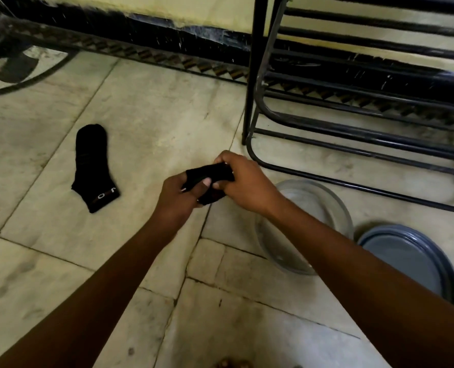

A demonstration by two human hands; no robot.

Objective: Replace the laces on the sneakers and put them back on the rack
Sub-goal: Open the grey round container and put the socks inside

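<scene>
We hold a black sock (210, 173) bunched between left grip (179, 195) and right grip (244, 179), both curled round it. No sneakers or laces in view. The rack (252, 75) stands near, right. Lacing seems unstarted; next we must fetch the sneakers.

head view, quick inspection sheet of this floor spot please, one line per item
surface: pale stone floor tiles, scuffed and stained
job's things: black metal rack at right, no shoes on the bars in view; no sneakers or laces seen
clutter: black sock flat on the tiles at left; clear bowl and grey lid side by side at right
grippers: left hand and right hand both hold a second sock, fingers curled round it
cables: nothing seen
surroundings: yellow wall with black skirting behind
</scene>
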